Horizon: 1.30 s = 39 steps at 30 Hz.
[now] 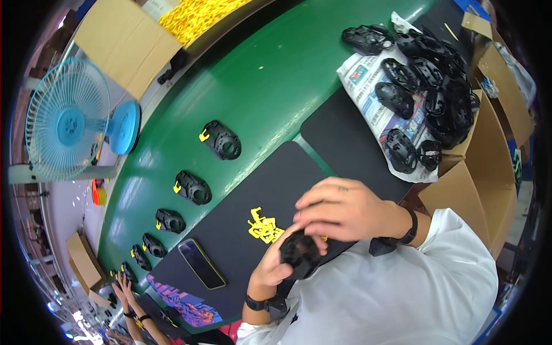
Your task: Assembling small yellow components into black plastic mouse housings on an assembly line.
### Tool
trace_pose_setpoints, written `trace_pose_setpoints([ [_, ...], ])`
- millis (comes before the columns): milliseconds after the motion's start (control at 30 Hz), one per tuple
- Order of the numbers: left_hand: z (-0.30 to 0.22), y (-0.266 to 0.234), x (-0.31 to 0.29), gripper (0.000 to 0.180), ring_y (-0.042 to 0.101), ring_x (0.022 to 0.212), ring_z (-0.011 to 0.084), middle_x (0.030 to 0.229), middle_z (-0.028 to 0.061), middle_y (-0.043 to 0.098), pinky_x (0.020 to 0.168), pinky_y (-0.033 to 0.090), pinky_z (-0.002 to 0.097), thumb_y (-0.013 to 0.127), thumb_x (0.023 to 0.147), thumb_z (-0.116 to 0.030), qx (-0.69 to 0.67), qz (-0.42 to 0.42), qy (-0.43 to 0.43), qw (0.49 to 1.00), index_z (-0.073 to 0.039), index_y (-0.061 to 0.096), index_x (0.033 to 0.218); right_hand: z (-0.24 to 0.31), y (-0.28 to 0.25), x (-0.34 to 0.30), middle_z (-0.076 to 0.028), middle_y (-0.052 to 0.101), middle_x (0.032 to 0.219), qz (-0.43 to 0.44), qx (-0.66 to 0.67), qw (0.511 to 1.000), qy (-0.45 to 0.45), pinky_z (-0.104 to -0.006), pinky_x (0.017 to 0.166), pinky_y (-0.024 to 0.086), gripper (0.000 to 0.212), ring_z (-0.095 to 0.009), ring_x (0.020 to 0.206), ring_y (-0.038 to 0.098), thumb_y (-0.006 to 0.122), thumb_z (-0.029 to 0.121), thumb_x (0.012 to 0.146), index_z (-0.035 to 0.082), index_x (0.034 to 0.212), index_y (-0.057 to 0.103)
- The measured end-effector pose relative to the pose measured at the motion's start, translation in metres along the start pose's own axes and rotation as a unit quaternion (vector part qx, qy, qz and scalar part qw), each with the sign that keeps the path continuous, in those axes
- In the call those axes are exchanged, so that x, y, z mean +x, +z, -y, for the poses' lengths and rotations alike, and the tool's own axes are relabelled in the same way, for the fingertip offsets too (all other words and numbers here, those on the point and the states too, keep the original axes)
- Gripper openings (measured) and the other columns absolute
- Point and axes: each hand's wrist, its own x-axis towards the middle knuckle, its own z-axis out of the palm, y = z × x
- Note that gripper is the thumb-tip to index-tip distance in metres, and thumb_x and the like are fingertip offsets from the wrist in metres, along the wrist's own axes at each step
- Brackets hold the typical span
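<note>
A black computer mouse shell (300,255) lies in my left hand (269,265), whose thumb and fingers wrap round it. My right hand (344,210) is over the shell's far end, fingers bent toward it and its thumb hidden. A bit of yellow plastic shows beneath the right fingers; whether they grip it is unclear. Beside my hands, a small heap of yellow plastic clips (263,226) sits on the black mat (241,198). A row of black mouse shells, each with a yellow clip at one end, runs along the green table, among them the farthest shell (222,140).
Black mouse shells (397,99) pile up on newspaper (368,103) at the right, beside open cardboard boxes (480,190). A phone (201,263) rests on the mat. Left stand a blue fan (70,123) and a box of yellow parts (198,20). Another person's hands (125,293) reach in lower left.
</note>
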Motion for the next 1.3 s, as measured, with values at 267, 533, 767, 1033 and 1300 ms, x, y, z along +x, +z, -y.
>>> trace_pose_setpoints([
  [267,0.051,-0.005,-0.071,0.101,0.064,0.105,0.0363,0.116,0.0298,0.060,0.095,0.051,0.0440,0.068,0.077,-0.057,-0.138,-0.267,0.210,0.930,0.011,0.032,0.143,-0.015,0.067,-0.023,-0.008,0.059,0.093,0.274,-0.075,0.955,0.084,-0.0356,0.071,0.054,0.019,-0.024,0.085,0.066,0.071,0.019,0.081,0.008,0.095,0.064],
  [533,0.042,-0.007,-0.054,0.105,0.060,0.116,0.0334,0.123,0.0262,0.058,0.101,0.047,0.0438,0.084,0.072,-0.050,-0.045,-0.300,0.199,0.932,0.009,0.034,0.142,-0.009,0.040,-0.013,-0.008,0.062,0.085,0.273,-0.037,0.950,0.146,-0.0377,0.067,0.053,0.019,-0.027,0.078,0.066,0.070,0.015,0.081,0.007,0.094,0.059],
  [767,0.020,-0.015,0.004,0.095,0.058,0.120,0.0307,0.129,0.0222,0.057,0.102,0.046,0.0417,0.089,0.070,-0.036,0.061,-0.216,0.212,0.951,0.006,0.040,0.140,0.013,-0.002,-0.007,-0.006,0.070,0.091,0.094,0.083,0.981,0.145,-0.0299,0.065,0.055,0.026,-0.021,0.075,0.068,0.072,0.014,0.085,0.013,0.111,0.072],
  [1033,0.018,-0.010,0.033,0.089,0.058,0.120,0.0298,0.127,0.0211,0.058,0.099,0.049,0.0401,0.092,0.065,-0.025,0.147,-0.221,0.241,0.934,0.004,0.045,0.134,0.025,-0.007,-0.010,-0.004,0.069,0.100,0.001,0.110,0.992,0.066,-0.0301,0.072,0.056,0.032,-0.020,0.084,0.067,0.073,0.002,0.079,0.010,0.110,0.071],
  [1300,0.023,-0.009,0.032,0.088,0.057,0.120,0.0299,0.126,0.0211,0.058,0.101,0.047,0.0406,0.093,0.064,-0.023,0.189,-0.231,0.262,0.918,0.004,0.046,0.133,0.014,0.001,-0.016,-0.003,0.071,0.096,0.015,0.131,0.989,0.071,-0.0285,0.068,0.056,0.024,-0.018,0.077,0.068,0.075,0.006,0.081,0.010,0.104,0.075],
])
